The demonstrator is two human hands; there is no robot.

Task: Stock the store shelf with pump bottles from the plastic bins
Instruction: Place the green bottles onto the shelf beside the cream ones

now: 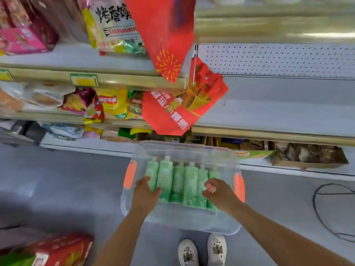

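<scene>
— So, what did the bottles look like?

— Pale green bottles (180, 181), about six of them, lay side by side in a clear plastic bin (180, 217) with orange latches (130, 174) on its two sides. Their caps were a lighter, whitish green. The picture was blurred there, so I could not make out the pump heads or the labels.

— And which way did they point?

— Each lay flat on its side, long axis running from the person toward the shelving, cap ends toward the shelves and bases toward the person. They sat packed in one row, touching one another.

— Where was the bin?

— On the grey floor (67, 189), just in front of the person's white shoes (201, 250) and near the lowest shelf (278, 120), which was bare on the right behind a red hanging banner (167, 35).

— The hands?

— Both reached down into the bin. The left hand (146, 191) was spread flat with its fingers over the base ends of the two leftmost bottles, resting on them rather than closed round one. The right hand (217, 191) was loosely curled over the rightmost bottles, fingers bent inward; I could not tell whether it gripped anything.

— Anything else nearby?

— Snack bags (111, 104) filled the shelves on the left.
</scene>
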